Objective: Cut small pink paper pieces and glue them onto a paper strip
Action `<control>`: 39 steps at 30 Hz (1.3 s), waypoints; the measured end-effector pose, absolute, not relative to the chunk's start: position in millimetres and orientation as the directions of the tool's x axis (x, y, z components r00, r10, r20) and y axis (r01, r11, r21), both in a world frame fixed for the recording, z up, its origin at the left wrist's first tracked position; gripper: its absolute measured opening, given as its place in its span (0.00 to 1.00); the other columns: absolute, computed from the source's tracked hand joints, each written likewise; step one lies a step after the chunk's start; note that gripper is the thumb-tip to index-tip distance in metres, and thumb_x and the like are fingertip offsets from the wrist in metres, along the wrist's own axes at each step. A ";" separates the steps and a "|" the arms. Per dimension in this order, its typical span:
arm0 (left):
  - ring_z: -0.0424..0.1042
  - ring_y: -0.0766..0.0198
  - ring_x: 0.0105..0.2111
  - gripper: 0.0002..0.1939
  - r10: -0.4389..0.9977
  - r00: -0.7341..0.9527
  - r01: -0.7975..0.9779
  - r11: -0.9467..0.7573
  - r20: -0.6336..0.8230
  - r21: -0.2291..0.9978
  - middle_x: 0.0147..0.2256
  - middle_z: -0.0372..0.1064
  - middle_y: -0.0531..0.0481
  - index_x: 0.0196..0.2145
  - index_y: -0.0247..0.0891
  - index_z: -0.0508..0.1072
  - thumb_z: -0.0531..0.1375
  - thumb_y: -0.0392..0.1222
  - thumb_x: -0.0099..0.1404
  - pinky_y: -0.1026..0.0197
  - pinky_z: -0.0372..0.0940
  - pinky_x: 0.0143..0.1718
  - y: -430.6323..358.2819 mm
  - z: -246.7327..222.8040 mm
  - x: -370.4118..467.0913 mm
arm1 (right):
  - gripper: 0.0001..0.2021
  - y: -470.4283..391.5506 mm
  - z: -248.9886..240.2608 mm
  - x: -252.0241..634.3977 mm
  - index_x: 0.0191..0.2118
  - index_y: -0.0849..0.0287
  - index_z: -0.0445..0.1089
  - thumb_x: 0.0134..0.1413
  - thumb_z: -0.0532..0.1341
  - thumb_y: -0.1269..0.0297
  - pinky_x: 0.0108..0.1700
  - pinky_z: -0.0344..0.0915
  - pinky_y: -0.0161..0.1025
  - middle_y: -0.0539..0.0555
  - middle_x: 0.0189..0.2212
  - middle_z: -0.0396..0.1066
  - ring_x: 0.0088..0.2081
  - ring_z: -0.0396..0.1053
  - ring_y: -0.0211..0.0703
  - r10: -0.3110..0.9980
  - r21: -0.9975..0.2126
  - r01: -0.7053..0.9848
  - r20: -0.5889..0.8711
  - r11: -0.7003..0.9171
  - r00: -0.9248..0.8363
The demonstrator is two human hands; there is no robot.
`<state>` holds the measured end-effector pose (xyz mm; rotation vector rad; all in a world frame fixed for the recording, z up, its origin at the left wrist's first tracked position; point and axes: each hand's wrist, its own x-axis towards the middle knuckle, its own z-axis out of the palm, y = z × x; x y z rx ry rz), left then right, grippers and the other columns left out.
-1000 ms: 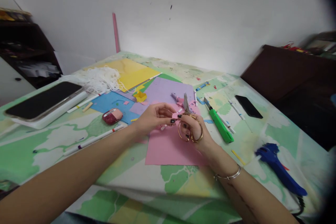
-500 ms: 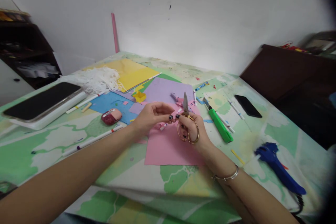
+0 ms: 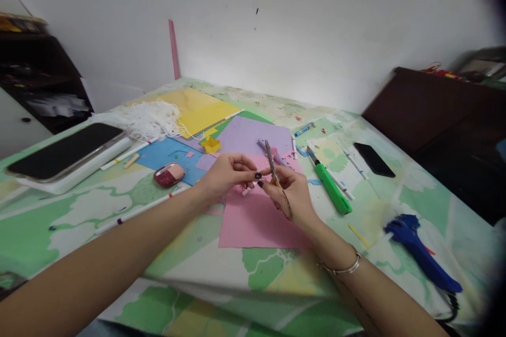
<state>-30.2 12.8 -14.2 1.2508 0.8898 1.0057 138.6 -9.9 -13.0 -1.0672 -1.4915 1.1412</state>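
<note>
My right hand [image 3: 295, 189] is wrapped around a pair of scissors [image 3: 270, 158] with gold handles, the blades pointing up and slightly left. Its thumb and finger come close to the fingertips of my left hand [image 3: 227, 175], which are pinched together; what lies between them is too small to make out. Below both hands lies a pink sheet [image 3: 256, 226]. A small white piece shows just under my left fingers. Behind the scissors, a lilac sheet [image 3: 253, 134] is spread on the table.
To the right lie a green utility knife [image 3: 332, 189], a black phone [image 3: 373, 159] and a blue glue gun [image 3: 421, 253]. Leftward are a red and pink case [image 3: 169, 175], a blue sheet [image 3: 158, 154], white yarn [image 3: 148, 118], a large phone [image 3: 65, 150] on a white box, and several markers.
My right hand has turned the scissors: their blades tilt further left, and the handle loops now show edge-on. My left hand has stayed nearly in place, still pinched.
</note>
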 end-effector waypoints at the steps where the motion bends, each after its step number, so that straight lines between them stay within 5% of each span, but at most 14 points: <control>1: 0.67 0.70 0.19 0.12 0.940 0.342 -0.105 0.030 0.008 0.994 0.20 0.70 0.51 0.30 0.32 0.70 0.67 0.41 0.52 0.70 0.58 0.19 13.1 -14.3 -30.3 | 0.07 -9.8 -13.5 138.8 0.32 0.60 0.70 0.42 0.64 0.67 0.13 0.49 0.27 0.41 0.12 0.58 0.11 0.52 0.27 0.971 -0.979 0.095 0.161 0.180 -0.175; 10: 0.65 0.71 0.18 0.09 0.907 0.421 -0.091 0.030 0.011 0.995 0.20 0.69 0.50 0.29 0.30 0.73 0.65 0.40 0.53 0.69 0.56 0.19 15.8 -14.3 -31.4 | 0.11 -9.4 -11.2 141.5 0.30 0.61 0.70 0.45 0.64 0.58 0.13 0.49 0.28 0.42 0.10 0.56 0.11 0.51 0.28 0.976 -0.987 0.103 0.104 0.125 -0.194; 17: 0.65 0.71 0.20 0.11 0.930 0.368 -0.184 0.063 0.009 0.981 0.22 0.68 0.51 0.28 0.31 0.72 0.66 0.43 0.53 0.67 0.59 0.21 15.1 -16.0 -28.7 | 0.11 -7.5 -12.5 141.0 0.29 0.62 0.70 0.39 0.67 0.62 0.13 0.48 0.28 0.42 0.11 0.57 0.12 0.51 0.28 0.976 -0.983 0.147 0.080 0.111 -0.203; 30: 0.63 0.73 0.20 0.18 0.933 0.353 -0.160 -0.012 0.068 0.987 0.23 0.66 0.56 0.39 0.35 0.71 0.66 0.34 0.49 0.67 0.59 0.22 13.7 -15.5 -28.9 | 0.14 -2.3 -20.0 144.4 0.19 0.59 0.59 0.46 0.62 0.61 0.10 0.47 0.29 0.43 0.09 0.54 0.09 0.50 0.29 0.981 -0.990 -0.139 0.048 0.022 -0.186; 39: 0.64 0.73 0.19 0.16 0.948 0.312 -0.144 -0.012 0.056 0.990 0.24 0.68 0.54 0.38 0.35 0.72 0.66 0.35 0.49 0.67 0.59 0.21 12.4 -14.4 -27.9 | 0.11 -2.4 -19.5 142.9 0.22 0.60 0.63 0.44 0.63 0.61 0.10 0.49 0.28 0.42 0.10 0.57 0.09 0.51 0.29 0.980 -0.996 -0.087 0.030 0.014 -0.195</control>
